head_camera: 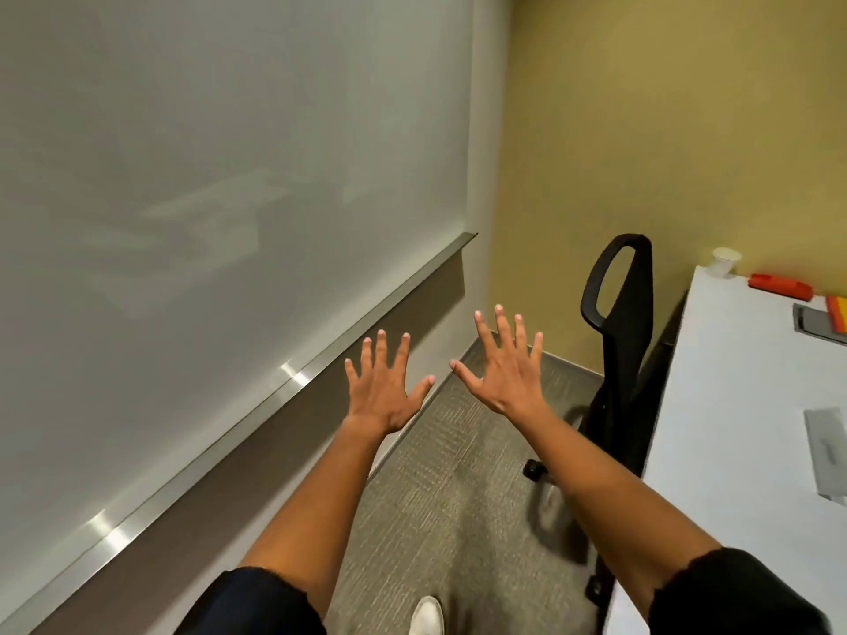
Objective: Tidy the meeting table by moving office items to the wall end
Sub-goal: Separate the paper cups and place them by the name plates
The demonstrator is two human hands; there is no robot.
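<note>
Both arms reach forward, left hand (382, 389) and right hand (506, 366) held out empty, fingers spread.

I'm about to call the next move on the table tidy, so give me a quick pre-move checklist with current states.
1. Left hand free: ok, fingers spread, holding nothing.
2. Right hand free: ok, fingers spread, holding nothing.
3. Hands over the table: not ok, both are out over the floor, left of the table.
4. Items in view: ok, cup, red item and a colored pad sit at the table's far end near the yellow wall.
5. Path to table: not ok, the chair stands against its edge, between the hands and the items.
6. Rest of table: cannot tell, it runs out of frame.
</note>
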